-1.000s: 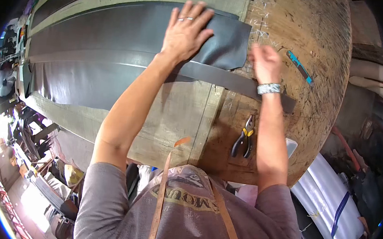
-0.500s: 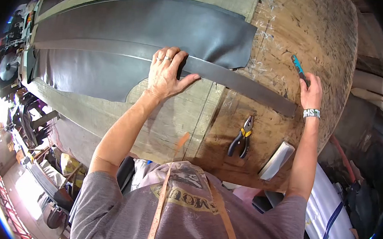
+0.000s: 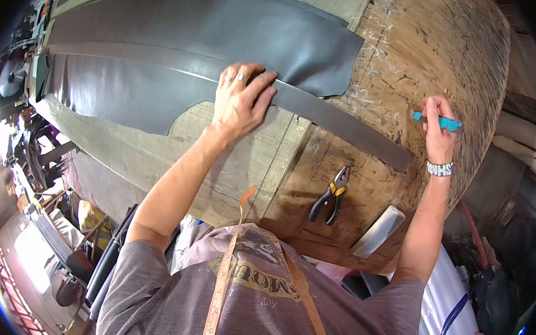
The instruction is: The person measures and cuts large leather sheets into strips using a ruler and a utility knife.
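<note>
A long, flat dark straightedge [image 3: 347, 124] lies across the dark leather [image 3: 247, 30], its right end over bare wood. My left hand [image 3: 240, 101] is closed over it near its middle, fingers curled across the far edge and the thumb drawn in beside them. My right hand [image 3: 439, 132], held over the wood to the right of that end, grips a teal utility knife [image 3: 451, 124]. The knife lies crosswise in the fingers, and I cannot make out its blade. Part of the leather [image 3: 113, 95] shows on the near side of the straightedge.
Pliers [image 3: 328, 197] with black and yellow handles lie on the wooden tabletop [image 3: 415, 59]. Nearer the front edge is a pale block [image 3: 379, 231]. A tape measure [image 3: 219, 296] hangs from my neck. Rolls of material [image 3: 458, 308] stand at the lower right.
My right hand has turned the knife from pointing away to lying crosswise, and drawn it slightly back. My left thumb has moved in from its outstretched position. The straightedge looks unmoved on the leather.
</note>
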### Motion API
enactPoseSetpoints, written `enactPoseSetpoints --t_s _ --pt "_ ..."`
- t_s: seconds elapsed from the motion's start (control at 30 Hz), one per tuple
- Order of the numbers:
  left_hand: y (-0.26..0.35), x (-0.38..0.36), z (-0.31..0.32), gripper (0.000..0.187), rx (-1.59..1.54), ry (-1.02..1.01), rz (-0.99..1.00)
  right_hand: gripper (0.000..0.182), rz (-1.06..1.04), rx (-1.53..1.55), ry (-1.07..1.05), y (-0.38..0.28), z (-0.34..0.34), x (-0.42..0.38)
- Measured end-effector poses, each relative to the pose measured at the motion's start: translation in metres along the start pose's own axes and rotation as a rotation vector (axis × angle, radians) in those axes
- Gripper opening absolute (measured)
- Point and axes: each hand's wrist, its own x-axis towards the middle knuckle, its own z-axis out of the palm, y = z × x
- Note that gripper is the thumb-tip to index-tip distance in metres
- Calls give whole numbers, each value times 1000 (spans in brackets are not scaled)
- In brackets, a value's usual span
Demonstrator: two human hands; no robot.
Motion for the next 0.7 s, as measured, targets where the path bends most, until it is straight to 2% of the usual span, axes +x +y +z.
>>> enactPoseSetpoints --t_s 0.03,0.1,0.13,0.2,0.23,0.27,0.3,0.4,0.5,0.57,0.6,0.7 --pt "-3 7 -4 36 -7 -27 -34 34 14 38 5 4 0 -1" --pt "-15 25 -9 54 17 -46 -60 34 37 110 15 10 0 -3" --pt "-20 35 -10 63 69 -38 -37 38 -11 52 46 20 -1 -1" --pt "-27 50 -8 81 169 -31 7 39 -10 -7 -85 42 -13 -2" --pt "-32 54 -5 88 163 -73 -10 40 -12 -38 -150 37 -16 -3" --pt "-37 57 -2 94 155 -115 -26 40 100 -72 -179 32 -17 -5" --pt "-40 59 0 100 148 -158 -43 40 72 -89 -195 26 -18 -8" --pt "-43 59 3 98 140 -116 -35 37 -3 -56 -271 -39 3 -25" --pt "-38 62 -5 95 120 -142 -24 32 -374 -43 -414 -83 43 -24" --pt "-31 65 -16 96 63 -210 -69 28 -524 -28 -505 -98 71 -16" --pt "-31 64 -13 82 74 -116 -62 27 -588 -32 -541 -106 82 -11" --pt "-32 63 -13 84 54 -116 -68 27 -781 -56 -621 -114 113 3"
